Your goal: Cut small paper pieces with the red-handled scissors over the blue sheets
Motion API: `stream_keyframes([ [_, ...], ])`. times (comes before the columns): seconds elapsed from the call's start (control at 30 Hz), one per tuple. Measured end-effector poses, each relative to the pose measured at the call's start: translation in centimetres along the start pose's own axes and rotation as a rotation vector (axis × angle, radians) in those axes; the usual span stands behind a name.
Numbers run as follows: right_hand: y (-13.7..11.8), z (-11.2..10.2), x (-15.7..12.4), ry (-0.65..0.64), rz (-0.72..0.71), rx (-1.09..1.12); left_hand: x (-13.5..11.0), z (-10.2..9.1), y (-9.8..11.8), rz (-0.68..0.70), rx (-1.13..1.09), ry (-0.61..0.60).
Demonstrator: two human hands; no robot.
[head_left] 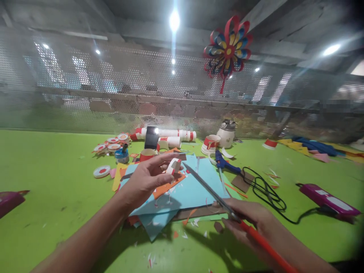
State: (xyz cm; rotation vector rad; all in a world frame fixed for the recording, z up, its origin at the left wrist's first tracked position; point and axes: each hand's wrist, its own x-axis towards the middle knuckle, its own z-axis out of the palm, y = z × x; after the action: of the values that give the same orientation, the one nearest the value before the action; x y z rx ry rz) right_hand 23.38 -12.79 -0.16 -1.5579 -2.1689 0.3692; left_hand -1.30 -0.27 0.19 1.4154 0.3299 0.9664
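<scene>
1. Bright green tabletop [42,163] fills my view, with perforated metal sheeting behind it and ceiling lamps above; paper sheets and scraps lie in the middle.
2. My left hand [146,176] pinches a white paper ring [172,167] with red edges between thumb and fingers, above the light blue sheet [187,195].
3. My right hand [253,210] is wrapped around the red-handled scissors [233,215], tips just beside the ring; the blades look nearly together, but I cannot tell how the fingers sit in the loops.
4. For clean work at this point, I judge a light pinch best — squeezing would buckle the paper — with the left fingertips kept clear of the blade line and the ring turned to meet the scissors.
5. Counting: one ring in hand, one pair of scissors, one blue glue gun [227,163], one blue bottle [121,155], one hanging paper flower [229,51], one purple power strip [327,197] on the right. One round disc [101,171] lies apart; the piled discs [113,141] overlap — no sure count there.
</scene>
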Motion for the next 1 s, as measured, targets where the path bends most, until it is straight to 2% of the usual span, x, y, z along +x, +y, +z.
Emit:
stream_keyframes([
  [0.13,-0.6,-0.4,0.2,-0.043,-0.013,0.034,0.0,0.0,0.2,0.004,0.077,0.015],
  [0.4,-1.1,-1.5,0.0,-0.058,-0.025,-0.111,0.0,0.0,0.3,-0.008,0.108,-0.004],
  [0.6,-1.4,-1.9,-0.4,-0.002,-0.025,-0.193,0.1,0.1,0.1,0.015,0.103,0.004],
  [1.0,-1.4,-2.4,-0.9,-0.084,0.031,-0.21,0.0,0.3,0.3,0.051,0.124,-0.018],
])
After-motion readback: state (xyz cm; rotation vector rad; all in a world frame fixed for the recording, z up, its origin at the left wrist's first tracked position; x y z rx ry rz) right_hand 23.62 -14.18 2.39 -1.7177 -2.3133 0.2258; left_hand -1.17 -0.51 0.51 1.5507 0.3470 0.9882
